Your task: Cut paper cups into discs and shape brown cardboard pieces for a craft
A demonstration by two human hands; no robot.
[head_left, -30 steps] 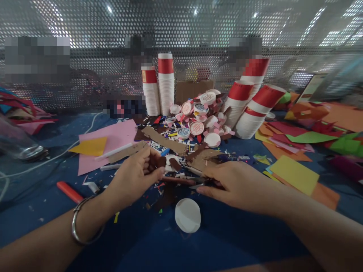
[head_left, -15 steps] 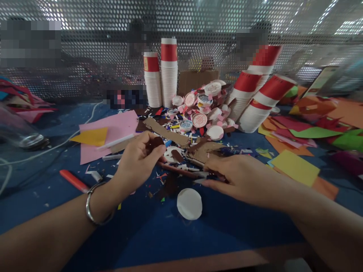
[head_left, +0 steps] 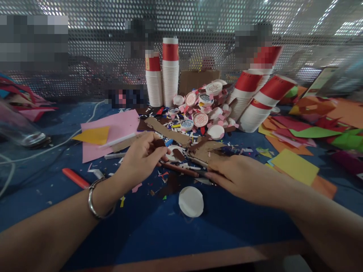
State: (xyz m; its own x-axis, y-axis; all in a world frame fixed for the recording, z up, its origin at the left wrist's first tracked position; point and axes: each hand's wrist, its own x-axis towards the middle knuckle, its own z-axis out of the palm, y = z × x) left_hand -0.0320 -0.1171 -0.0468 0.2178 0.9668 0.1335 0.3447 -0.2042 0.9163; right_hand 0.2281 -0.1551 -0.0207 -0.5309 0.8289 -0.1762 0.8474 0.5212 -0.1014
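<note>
My left hand [head_left: 144,153] pinches a small dark brown piece of paper [head_left: 159,143] between thumb and fingers. Just right of it, a white round lid [head_left: 172,154] with a brown scrap on it lies among the cuttings. My right hand [head_left: 231,175] is low over the table, its thumb and fingers curled together at the end of a slim dark object [head_left: 202,173]; its kind is unclear, and the fingers partly hide it. A reddish-brown strip [head_left: 180,169] lies between the hands. Nearer me rests a plain white paper disc [head_left: 191,201].
Behind the hands is a heap of decorated round lids [head_left: 200,119]. White-and-red paper cup stacks stand upright [head_left: 170,75] and lean [head_left: 253,115] at the back. Pink paper [head_left: 113,132] and a red-handled tool [head_left: 75,177] lie left; coloured sheets [head_left: 295,166] lie right.
My right thumb has drawn in toward its fingers around the slim dark object. My left hand still holds the brown paper. The view has shifted slightly.
</note>
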